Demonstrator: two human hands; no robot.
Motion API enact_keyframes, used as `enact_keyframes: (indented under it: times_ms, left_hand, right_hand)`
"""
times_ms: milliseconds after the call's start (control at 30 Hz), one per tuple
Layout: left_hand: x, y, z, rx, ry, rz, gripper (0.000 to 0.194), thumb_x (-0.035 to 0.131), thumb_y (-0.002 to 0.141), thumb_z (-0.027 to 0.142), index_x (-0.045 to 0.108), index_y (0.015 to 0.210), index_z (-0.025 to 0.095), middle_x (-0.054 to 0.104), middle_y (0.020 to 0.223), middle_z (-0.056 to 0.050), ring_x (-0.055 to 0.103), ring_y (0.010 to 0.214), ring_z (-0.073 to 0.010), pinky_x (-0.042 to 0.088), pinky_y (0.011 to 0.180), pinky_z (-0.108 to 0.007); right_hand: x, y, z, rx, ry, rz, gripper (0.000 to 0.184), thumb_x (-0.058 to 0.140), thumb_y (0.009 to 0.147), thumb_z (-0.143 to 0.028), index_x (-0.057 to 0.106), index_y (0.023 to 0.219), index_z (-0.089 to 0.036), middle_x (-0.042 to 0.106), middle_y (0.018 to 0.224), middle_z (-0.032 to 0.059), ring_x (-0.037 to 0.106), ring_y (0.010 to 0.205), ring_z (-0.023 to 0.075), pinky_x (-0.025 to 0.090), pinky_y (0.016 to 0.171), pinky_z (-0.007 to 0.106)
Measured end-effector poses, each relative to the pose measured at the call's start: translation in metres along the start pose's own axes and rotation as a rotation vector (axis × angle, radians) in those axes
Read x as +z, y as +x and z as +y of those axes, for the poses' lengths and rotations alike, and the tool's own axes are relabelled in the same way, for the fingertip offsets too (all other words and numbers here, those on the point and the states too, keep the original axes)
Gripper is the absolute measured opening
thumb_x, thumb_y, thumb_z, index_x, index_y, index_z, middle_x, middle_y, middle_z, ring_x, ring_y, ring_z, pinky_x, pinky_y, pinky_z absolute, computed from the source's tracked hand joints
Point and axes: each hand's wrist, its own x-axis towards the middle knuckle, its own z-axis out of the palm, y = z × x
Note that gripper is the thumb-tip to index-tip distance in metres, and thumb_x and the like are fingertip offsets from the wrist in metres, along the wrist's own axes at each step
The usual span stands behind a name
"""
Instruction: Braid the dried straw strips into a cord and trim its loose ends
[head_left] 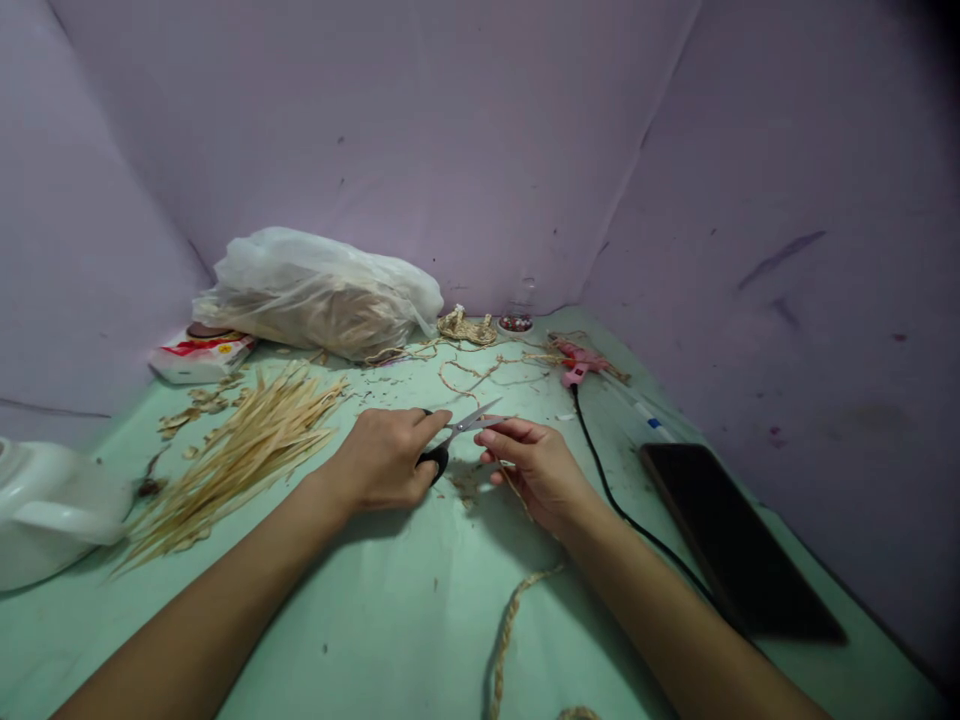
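Note:
My left hand (pixel 390 452) is closed round the black handles of a pair of scissors (pixel 466 422), whose blades are parted and point right. My right hand (pixel 536 468) pinches a thin twisted straw cord (pixel 513 487) close to the blade tips. Part of the cord is hidden by the fingers, and it cannot be told whether the blades touch it. A thicker braided length of the cord (pixel 505 630) lies on the green tabletop (pixel 390 630) below my right wrist. Beyond the scissors, a loose loop of thin cord (pixel 469 388) trails over the table.
Dry straw strips (pixel 240 450) lie left, near a white jug (pixel 56 515) and a small box (pixel 202 357). A filled plastic bag (pixel 322 290) and a woven piece (pixel 466 327) sit by the wall. At right are a pink glue gun (pixel 579 360), its black cable (pixel 609 495) and a dark tablet (pixel 739 545).

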Motion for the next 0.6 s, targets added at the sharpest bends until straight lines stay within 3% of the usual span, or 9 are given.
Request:
enact_keyframes:
  times_ms: [400, 600]
  left_hand:
    - [0.0015, 0.0001, -0.0022, 0.034, -0.011, -0.032, 0.048, 0.044, 0.07, 0.019, 0.048, 0.118, 0.017, 0.065, 0.086, -0.007, 0.06, 0.073, -0.0215, 0.041, 0.059, -0.029]
    - [-0.0021, 0.0011, -0.0009, 0.026, -0.138, -0.08, 0.045, 0.042, 0.068, 0.012, 0.051, 0.112, 0.019, 0.064, 0.077, -0.003, 0.058, 0.067, -0.0172, 0.038, 0.057, -0.025]
  right_hand:
    - [-0.0007, 0.0014, 0.0045, -0.03, 0.0, 0.007, 0.025, 0.078, 0.047, -0.025, 0.067, 0.065, -0.014, 0.061, 0.057, -0.0016, 0.054, 0.05, 0.009, 0.04, 0.036, 0.017]
    - [-0.0004, 0.0018, 0.0036, -0.028, -0.005, 0.018, 0.025, 0.078, 0.047, -0.024, 0.067, 0.066, -0.013, 0.06, 0.056, -0.0022, 0.054, 0.049, 0.0086, 0.04, 0.035, 0.016]
